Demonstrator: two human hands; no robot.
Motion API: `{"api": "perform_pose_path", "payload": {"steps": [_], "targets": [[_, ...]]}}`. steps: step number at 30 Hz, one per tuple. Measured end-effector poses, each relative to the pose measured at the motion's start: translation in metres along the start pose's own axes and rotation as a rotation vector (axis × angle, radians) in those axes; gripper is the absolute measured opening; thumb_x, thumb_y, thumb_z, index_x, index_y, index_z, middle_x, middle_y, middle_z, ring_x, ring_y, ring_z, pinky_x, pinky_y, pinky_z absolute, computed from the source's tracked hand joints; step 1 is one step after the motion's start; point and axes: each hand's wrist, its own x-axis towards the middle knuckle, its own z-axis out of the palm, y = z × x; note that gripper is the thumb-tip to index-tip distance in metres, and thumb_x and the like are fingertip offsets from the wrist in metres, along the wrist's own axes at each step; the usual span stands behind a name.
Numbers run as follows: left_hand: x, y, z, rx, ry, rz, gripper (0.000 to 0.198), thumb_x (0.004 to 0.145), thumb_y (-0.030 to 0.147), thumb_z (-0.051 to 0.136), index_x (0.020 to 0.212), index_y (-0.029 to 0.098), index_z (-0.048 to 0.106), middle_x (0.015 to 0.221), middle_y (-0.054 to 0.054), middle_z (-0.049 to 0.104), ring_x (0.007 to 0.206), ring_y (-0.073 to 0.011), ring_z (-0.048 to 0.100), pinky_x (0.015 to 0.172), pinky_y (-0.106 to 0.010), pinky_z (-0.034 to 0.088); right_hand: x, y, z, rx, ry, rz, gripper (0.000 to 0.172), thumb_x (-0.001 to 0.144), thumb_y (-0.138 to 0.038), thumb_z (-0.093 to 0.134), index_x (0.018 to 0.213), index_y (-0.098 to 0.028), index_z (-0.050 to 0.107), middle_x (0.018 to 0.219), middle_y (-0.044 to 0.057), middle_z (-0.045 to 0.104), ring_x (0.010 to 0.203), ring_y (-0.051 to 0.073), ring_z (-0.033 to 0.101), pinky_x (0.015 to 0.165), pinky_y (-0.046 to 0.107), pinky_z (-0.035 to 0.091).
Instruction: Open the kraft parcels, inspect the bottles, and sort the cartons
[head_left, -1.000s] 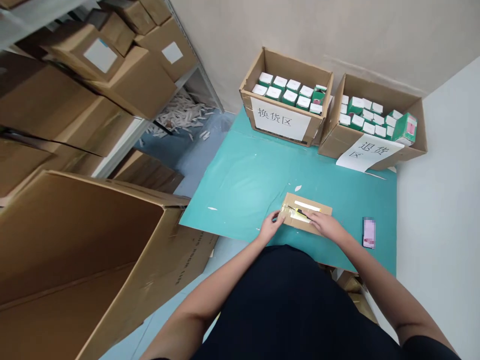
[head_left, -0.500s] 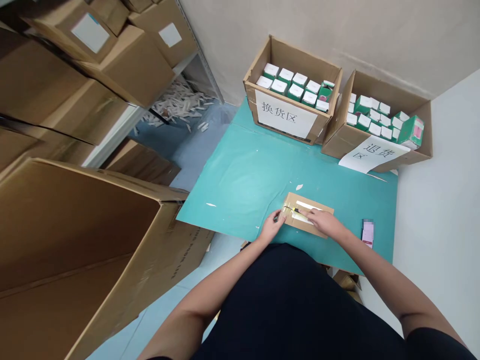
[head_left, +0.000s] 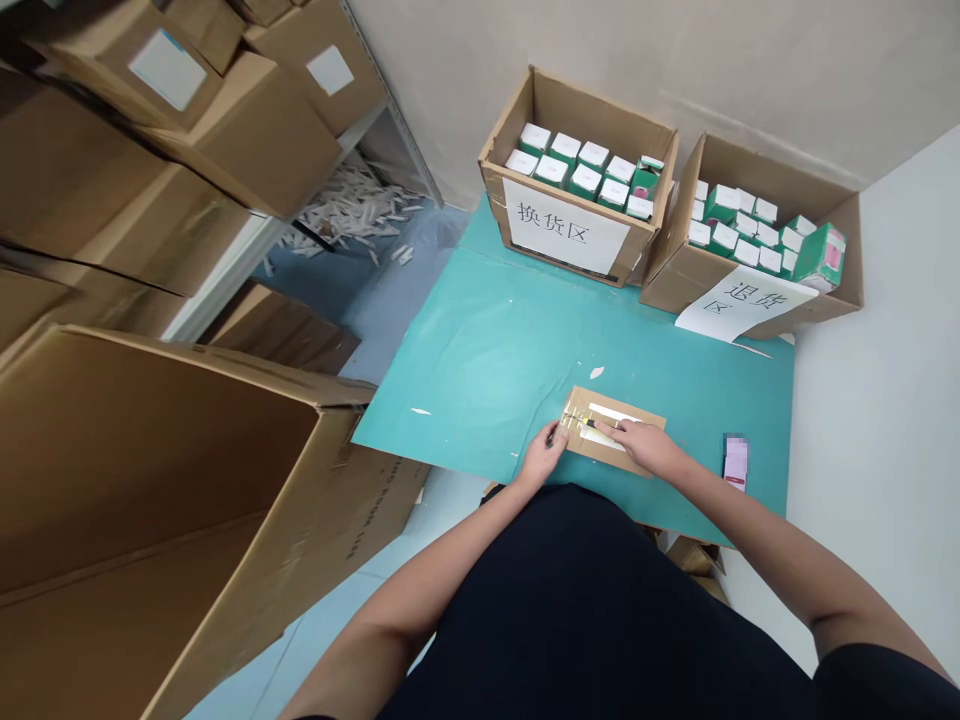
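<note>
A small brown cardboard box (head_left: 637, 458) with a white label lies on the green table mat (head_left: 480, 340) near its front edge. My right hand (head_left: 646, 445) is over the box, closed on a yellow and black cutter (head_left: 589, 423), whose blade points left across the clear tape at the box's left end. At that same end my left hand (head_left: 545, 452) grips the box by its edge, with something dark showing by the fingers that is too small to make out.
Two open cartons with paper signs, one at the back (head_left: 495, 190) and one at back right (head_left: 660, 270), hold green-and-white boxes. A phone (head_left: 736, 465) lies at right. A large open carton (head_left: 330, 470) and loaded shelves (head_left: 225, 265) stand left. Paper scraps dot the mat.
The cutter and my right hand have shifted very slightly on the box. My left hand stays at the box's left end. The whole view has moved a little.
</note>
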Motion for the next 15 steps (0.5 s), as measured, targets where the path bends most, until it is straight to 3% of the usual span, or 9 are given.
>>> {"api": "perform_pose_path", "payload": {"steps": [15], "targets": [[-0.0014, 0.0062, -0.0009, 0.031, 0.002, -0.012, 0.046, 0.087, 0.045, 0.067, 0.125, 0.020, 0.068, 0.128, -0.010, 0.072, 0.121, -0.0283, 0.066, 0.108, -0.044, 0.048, -0.0060, 0.0003, 0.0092, 0.005, 0.015, 0.025, 0.068, 0.097, -0.010, 0.038, 0.157, -0.042, 0.036, 0.127, 0.008, 0.065, 0.099, 0.024, 0.067, 0.081, 0.031, 0.048]]}}
